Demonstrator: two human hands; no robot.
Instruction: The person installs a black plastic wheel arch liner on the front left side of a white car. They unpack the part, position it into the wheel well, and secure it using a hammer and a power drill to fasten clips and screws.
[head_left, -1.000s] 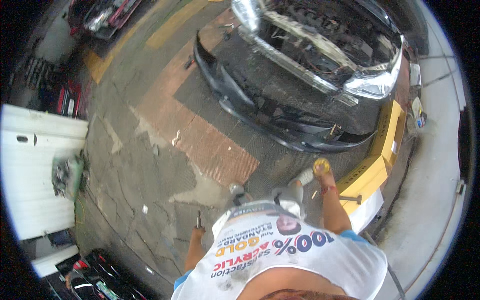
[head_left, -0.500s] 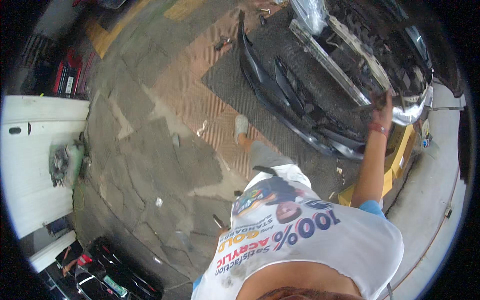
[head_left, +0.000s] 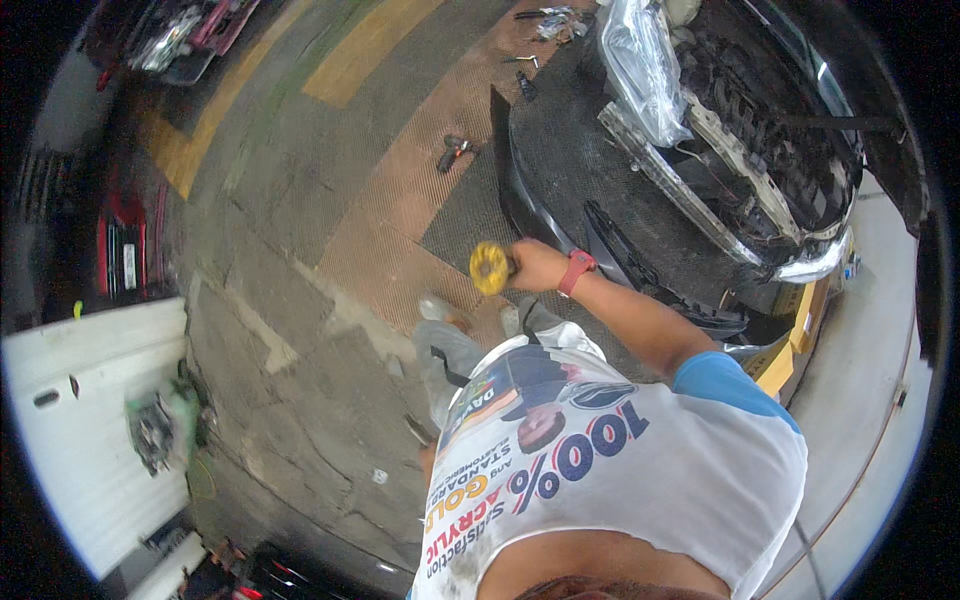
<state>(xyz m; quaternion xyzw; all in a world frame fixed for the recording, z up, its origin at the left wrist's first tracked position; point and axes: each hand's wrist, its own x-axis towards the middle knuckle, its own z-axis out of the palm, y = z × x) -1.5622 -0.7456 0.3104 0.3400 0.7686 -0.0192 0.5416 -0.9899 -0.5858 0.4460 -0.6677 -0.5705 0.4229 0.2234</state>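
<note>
My right hand (head_left: pixel 538 266), with a red band at the wrist, is closed in front of my body. It grips a tool with a round yellow end (head_left: pixel 490 268) that has a darker centre; the fingers hide most of the rest. My left hand (head_left: pixel 428 462) shows only as a sliver beside my shirt. A thin dark piece (head_left: pixel 418 430) sticks out from it, and its fingers are hidden. To the right of my right hand, a black car bumper (head_left: pixel 530 205) lies on the dark mat.
At the upper right stands a car front with its bare metal crossbeam (head_left: pixel 680 185) and plastic wrapping (head_left: pixel 640 75). A drill-like tool (head_left: pixel 455 152) lies on the mat. Yellow cardboard (head_left: pixel 775 365) lies by the right wall. A white panel (head_left: pixel 90 400) is at left.
My right hand has come away from the car front, moving left to the front of my body with the yellow-ended tool. My view has shifted, and both feet now show side by side.
</note>
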